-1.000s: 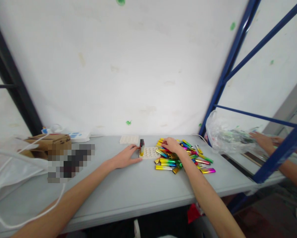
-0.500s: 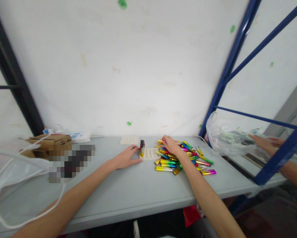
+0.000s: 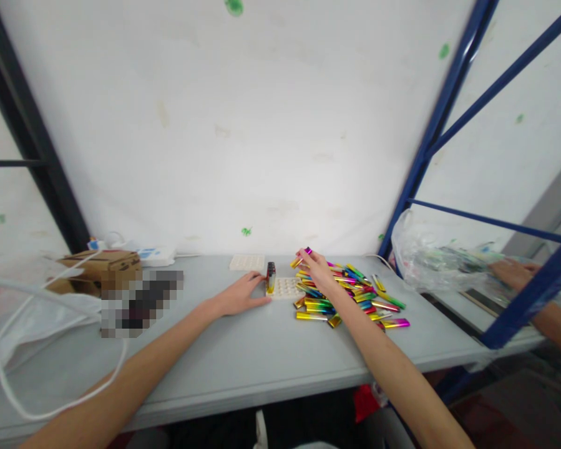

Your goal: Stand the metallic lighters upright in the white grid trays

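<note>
A cream tray point(image 3: 287, 287) with rows of small holes lies on the table, and a row of upright lighters point(image 3: 271, 278) with dark tops stands along its left end. My left hand point(image 3: 243, 294) rests at that end, fingers and thumb spread around the tray's left edge, beside the standing lighters. Above the far side of a heap of shiny multicoloured lighters point(image 3: 317, 306), my right hand point(image 3: 316, 269) pinches a lighter point(image 3: 296, 262) with a gold body. A bit of purple shows at the fingertips; whether it belongs to the same lighter I cannot tell.
A second cream tray point(image 3: 246, 262) lies near the wall. Cardboard boxes point(image 3: 107, 265), a white cable point(image 3: 9, 399) and plastic bags point(image 3: 18, 312) are at left. Beyond the blue frame point(image 3: 414, 168), a clear bag point(image 3: 414, 255) and another person's hand point(image 3: 509, 274) appear.
My right hand has lifted from the heap and turned slightly, with a lighter now raised in its fingers. My left hand stays at the tray's left end.
</note>
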{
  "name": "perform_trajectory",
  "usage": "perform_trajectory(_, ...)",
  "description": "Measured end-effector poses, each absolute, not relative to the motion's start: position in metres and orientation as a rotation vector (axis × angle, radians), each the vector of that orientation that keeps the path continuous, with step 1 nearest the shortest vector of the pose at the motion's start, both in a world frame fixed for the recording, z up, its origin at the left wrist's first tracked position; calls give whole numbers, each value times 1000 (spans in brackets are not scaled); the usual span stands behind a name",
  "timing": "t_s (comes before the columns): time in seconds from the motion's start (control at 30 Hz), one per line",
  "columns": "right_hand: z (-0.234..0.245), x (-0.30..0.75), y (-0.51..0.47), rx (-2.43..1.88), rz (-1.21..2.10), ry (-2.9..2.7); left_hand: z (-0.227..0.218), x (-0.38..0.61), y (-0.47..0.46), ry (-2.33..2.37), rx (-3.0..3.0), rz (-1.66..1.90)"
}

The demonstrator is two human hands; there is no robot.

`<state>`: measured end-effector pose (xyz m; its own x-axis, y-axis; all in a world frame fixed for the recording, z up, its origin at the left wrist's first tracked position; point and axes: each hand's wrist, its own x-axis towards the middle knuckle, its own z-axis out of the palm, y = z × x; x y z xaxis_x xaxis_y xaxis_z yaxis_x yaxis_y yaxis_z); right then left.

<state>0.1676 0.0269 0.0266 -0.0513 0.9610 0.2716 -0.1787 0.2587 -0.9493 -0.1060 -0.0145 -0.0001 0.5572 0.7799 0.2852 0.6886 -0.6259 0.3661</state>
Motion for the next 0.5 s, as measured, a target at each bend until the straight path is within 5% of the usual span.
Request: perform_trajectory(0.5, 30, 149, 7, -773, 1307, -1480, 2, -106, -17, 1208, 2574, 630)
